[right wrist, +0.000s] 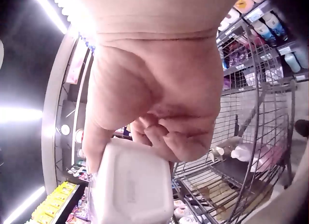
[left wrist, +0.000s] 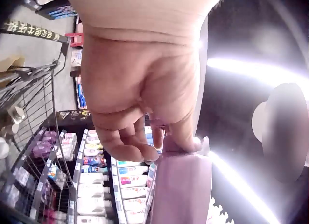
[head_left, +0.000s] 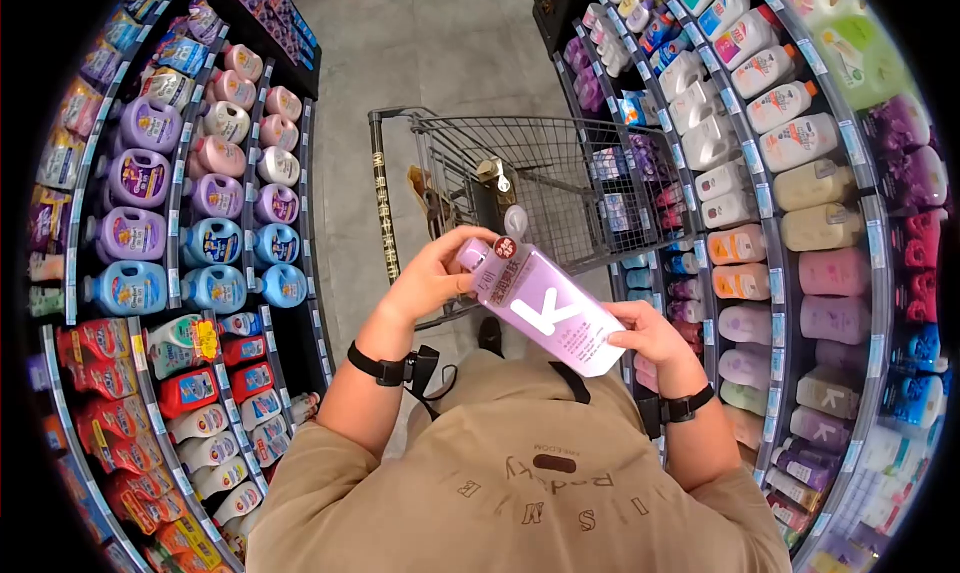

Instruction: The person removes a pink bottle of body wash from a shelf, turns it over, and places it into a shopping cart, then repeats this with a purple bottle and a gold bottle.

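A lilac bottle [head_left: 560, 308] with a large white K and a round red sticker is tilted in front of the torso, printed side up. At its capped end, my left hand [head_left: 432, 278] grips the bottle by the cap [head_left: 472, 255]. My right hand [head_left: 652, 335] holds the base end, thumb on the printed face. The left wrist view shows the thumb against the cap and the bottle's plain side [left wrist: 181, 192]. In the right wrist view the pale flat base [right wrist: 134, 185] faces the camera, fingers along its side.
A grey wire shopping cart [head_left: 560, 173] stands just ahead, with a few items inside. Shelves of purple and blue jugs [head_left: 133, 235] line the left side. On the right, shelves hold white, orange and purple bottles [head_left: 835, 273]. Grey floor [head_left: 440, 33] runs between them.
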Available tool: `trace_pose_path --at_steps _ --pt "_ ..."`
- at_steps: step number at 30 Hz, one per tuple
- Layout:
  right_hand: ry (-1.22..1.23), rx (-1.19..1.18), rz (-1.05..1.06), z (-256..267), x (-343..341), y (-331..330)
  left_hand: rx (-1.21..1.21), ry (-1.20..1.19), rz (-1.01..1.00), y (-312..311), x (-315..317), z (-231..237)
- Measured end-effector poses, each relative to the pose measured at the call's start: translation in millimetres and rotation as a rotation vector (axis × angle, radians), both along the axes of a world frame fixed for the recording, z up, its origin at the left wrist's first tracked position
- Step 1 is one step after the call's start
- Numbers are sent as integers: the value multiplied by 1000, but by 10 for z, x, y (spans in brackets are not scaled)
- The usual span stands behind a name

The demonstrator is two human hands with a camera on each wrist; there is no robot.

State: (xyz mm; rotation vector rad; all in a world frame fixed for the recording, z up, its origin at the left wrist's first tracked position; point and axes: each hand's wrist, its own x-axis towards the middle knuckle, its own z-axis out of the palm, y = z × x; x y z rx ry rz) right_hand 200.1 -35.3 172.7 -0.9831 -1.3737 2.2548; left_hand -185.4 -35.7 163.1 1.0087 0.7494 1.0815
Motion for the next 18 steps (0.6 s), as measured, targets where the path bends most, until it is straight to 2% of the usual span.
trace_pose_path --at_steps 2,4,8,9,10,11,14,15,17,18 --pt "1 -24 14 -126 72 120 -89 124 -110 118 -58 -141" --pt "-75 -55 -80 -293 133 264 -125 176 -64 213 4 -135" --pt "-8 -217 -348 -673 112 734 61 522 -83 517 62 -204" --pt "-57 -250 -401 -800 104 873 110 608 -92 611 109 -208" --pt "-51 -267 -404 -981 116 1016 158 693 -103 709 162 -220" --pt "-79 -324 -411 -1189 135 1165 79 683 -102 804 246 -252" --pt "-142 -405 -401 -1543 116 1592 186 898 -139 1152 439 -471" --pt "-191 -392 -353 -1710 117 1721 167 902 -162 1266 524 -540" --pt "-305 -387 -228 -2111 150 1978 173 939 -82 1496 721 -711" --pt "-302 -415 -237 -2308 156 2104 155 940 -107 1620 824 -845"
